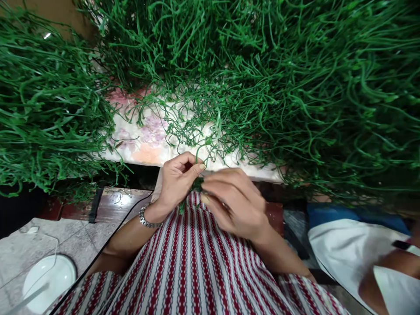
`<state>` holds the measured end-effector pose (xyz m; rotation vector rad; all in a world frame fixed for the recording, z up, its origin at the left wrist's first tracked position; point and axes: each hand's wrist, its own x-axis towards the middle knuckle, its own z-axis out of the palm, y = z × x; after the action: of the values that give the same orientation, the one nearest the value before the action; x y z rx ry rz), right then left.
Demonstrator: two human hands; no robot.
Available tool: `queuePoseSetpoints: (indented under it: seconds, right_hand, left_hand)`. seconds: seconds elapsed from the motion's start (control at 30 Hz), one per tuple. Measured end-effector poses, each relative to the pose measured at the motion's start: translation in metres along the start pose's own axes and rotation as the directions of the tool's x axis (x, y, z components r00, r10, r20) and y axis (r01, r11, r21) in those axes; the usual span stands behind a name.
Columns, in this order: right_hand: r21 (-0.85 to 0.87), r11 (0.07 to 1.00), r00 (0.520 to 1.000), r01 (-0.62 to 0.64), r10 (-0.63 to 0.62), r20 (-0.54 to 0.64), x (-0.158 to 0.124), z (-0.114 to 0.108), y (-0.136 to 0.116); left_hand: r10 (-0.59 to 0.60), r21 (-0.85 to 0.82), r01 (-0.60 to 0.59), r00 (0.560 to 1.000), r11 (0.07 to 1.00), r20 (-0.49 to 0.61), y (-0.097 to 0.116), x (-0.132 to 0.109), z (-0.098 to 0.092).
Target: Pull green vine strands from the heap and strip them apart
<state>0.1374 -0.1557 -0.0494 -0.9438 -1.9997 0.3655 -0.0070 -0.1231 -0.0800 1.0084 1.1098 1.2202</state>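
Between the thumb and index finger of my left hand point(177, 181), a thin green stem point(197, 152) is pinched, its curled end rising above the fingertips. My right hand point(234, 199) is beside it, slightly blurred, with thumb and fingers drawn together close to the left fingertips. What the right fingers hold, if anything, is hidden. A few more green bits show below the hands against the striped garment. Just beyond, loose thin green stems point(210, 103) with small knobbed ends lie tangled on a floral cloth point(147, 133).
Large heaps of similar stems cover the left point(46, 100) and right point(315, 96) of the table. A person in white point(344, 249) sits at my right. At lower left are a round white base point(49, 280) on the floor, a dark cable and a wooden bench point(114, 203).
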Motion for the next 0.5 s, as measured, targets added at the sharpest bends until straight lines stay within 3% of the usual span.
queuePoseSetpoints:
  seconds: [0.17, 0.33, 0.5]
  right_hand:
    - [-0.203, 0.977, 0.995, -0.064, 0.079, 0.064, -0.01, 0.025, 0.025]
    - [-0.184, 0.983, 0.999, 0.017, -0.023, -0.025, -0.023, 0.03, 0.031]
    - [-0.213, 0.976, 0.999, 0.039, -0.043, -0.015, -0.024, 0.034, 0.032]
  left_hand:
    - [-0.027, -0.036, 0.025, 0.998, 0.999, -0.057, -0.005, -0.001, 0.001]
    - [-0.06, -0.012, 0.059, 0.996, 0.998, -0.06, -0.007, 0.002, 0.001]
    - [-0.044, -0.02, 0.043, 0.998, 0.999, -0.046, -0.007, 0.002, 0.002]
